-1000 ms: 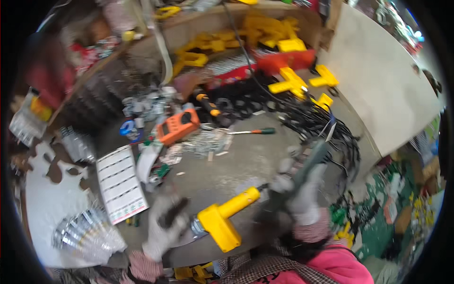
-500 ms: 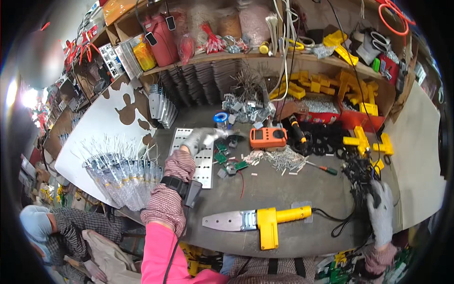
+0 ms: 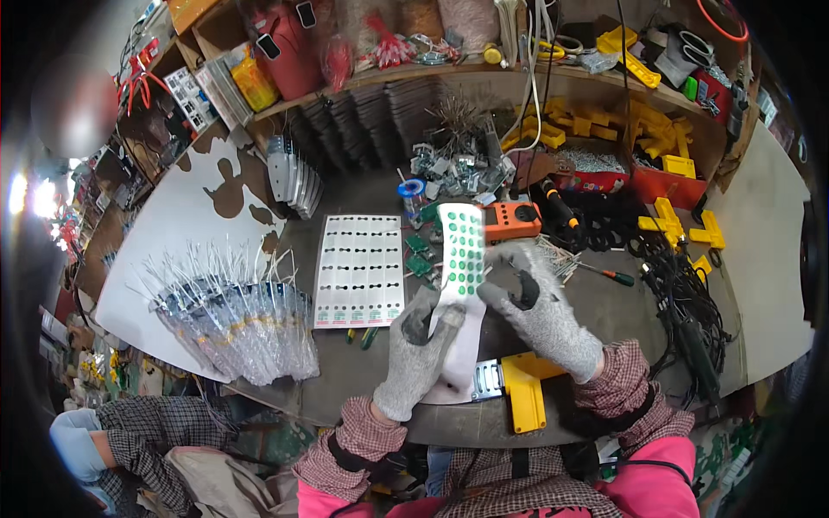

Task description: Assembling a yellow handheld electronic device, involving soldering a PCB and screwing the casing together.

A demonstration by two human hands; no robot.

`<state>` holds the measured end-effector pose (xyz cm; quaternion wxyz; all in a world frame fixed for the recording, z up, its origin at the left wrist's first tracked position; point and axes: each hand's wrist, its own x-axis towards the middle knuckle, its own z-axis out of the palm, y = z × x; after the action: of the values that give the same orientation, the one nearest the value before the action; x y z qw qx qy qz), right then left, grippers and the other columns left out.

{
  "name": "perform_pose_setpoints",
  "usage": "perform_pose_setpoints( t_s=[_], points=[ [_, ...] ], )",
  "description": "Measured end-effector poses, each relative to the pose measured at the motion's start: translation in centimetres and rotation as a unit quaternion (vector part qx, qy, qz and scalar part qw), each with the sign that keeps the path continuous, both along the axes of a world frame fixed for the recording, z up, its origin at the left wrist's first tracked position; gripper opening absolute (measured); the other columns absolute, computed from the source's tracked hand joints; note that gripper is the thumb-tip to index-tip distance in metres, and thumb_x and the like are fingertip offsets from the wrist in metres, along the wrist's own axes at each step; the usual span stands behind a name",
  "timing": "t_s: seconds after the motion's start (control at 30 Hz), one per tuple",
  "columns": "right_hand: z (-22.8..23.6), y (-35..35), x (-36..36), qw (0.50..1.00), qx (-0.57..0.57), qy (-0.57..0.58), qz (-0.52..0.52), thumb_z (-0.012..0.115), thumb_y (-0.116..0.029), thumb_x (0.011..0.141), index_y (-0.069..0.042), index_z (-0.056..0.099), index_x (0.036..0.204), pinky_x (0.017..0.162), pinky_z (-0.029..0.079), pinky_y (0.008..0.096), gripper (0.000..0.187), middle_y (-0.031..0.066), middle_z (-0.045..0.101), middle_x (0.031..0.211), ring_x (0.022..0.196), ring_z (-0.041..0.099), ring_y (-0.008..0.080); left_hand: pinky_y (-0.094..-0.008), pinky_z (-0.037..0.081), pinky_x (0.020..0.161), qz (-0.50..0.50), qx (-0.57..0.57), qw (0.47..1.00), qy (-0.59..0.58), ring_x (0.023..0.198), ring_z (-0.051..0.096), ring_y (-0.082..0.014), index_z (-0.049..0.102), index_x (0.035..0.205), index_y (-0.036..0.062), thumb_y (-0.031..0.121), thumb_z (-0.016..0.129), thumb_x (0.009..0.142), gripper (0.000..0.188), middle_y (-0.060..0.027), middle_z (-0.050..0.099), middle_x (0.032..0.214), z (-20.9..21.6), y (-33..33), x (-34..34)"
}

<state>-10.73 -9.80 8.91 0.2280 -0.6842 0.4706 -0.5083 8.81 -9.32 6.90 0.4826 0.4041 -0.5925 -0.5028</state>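
Both hands clamped on sticker sheet (image 3: 459,259) above worktop (image 3: 604,302).
Left hand (image 3: 420,350) pinching bottom, right hand (image 3: 535,311) at edge; looks light, floppy, best gripped by margins.

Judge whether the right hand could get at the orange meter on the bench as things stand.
Probably yes: the right hand hovers just in front of the orange meter, with nothing tall between; only the sticker sheet occupies its fingers.

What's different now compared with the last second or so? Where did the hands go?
Both gloved hands came together at the bench front: the left hand and right hand now hold up a sheet of green round stickers, which neither held before. The yellow-handled tool lies where it was, as do the emptied sticker sheet and orange meter.
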Motion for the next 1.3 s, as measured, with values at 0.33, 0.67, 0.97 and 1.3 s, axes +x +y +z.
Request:
perform_pose_setpoints(
  t_s=[0.33,0.67,0.97,1.3],
  points=[
    [-0.8,1.2,1.4,0.937,-0.171,0.285,-0.104,0.076,-0.018,0.075,-0.015,0.068,0.097,0.090,0.042,0.0479,0.024,0.0065,0.060,0.101,0.102,0.057,0.0307,-0.0360,0.052,0.069,0.059,-0.263,0.940,-0.210,0.079,0.067,-0.0284,0.064,0.100,-0.0006,0.006,0.065,0.090,0.012,-0.0160,0.065,0.086,0.1,-0.4,-0.8],
    [-3.3,-1.7,1.1,0.999,0.030,-0.015,-0.008,0.075,-0.010,0.075,-0.006,0.063,0.091,0.084,0.050,0.0396,0.020,0.0096,0.061,0.088,0.089,0.061,0.0255,-0.0309,0.050,0.070,-0.024,-0.156,0.972,-0.173,0.081,0.060,-0.0107,0.063,0.111,-0.0013,0.017,0.067,0.091,0.027,-0.0056,0.063,0.082,-2.3,-3.5,0.6],
    [-4.6,10.0,-5.4,0.935,0.030,0.333,-0.116,0.072,-0.011,0.070,-0.009,0.062,0.082,0.078,0.045,0.0427,0.015,0.0094,0.058,0.088,0.089,0.056,0.0324,-0.0494,0.039,0.107,-0.260,-0.234,0.844,-0.407,0.125,0.048,-0.0405,0.052,0.140,0.0098,0.041,0.080,0.077,0.076,-0.0205,0.052,0.134,-4.1,2.0,2.8],
    [-2.0,16.8,-15.7,0.962,0.149,0.228,0.023,0.059,0.006,0.079,-0.007,0.061,0.127,0.102,0.047,0.0457,0.050,0.0174,0.064,0.117,0.116,0.059,0.0385,-0.0476,0.043,0.099,-0.210,-0.223,0.821,-0.482,0.116,0.054,-0.0371,0.057,0.132,0.0057,0.035,0.084,0.072,0.072,-0.0174,0.057,0.128,-2.0,6.7,1.5]
  ],
)
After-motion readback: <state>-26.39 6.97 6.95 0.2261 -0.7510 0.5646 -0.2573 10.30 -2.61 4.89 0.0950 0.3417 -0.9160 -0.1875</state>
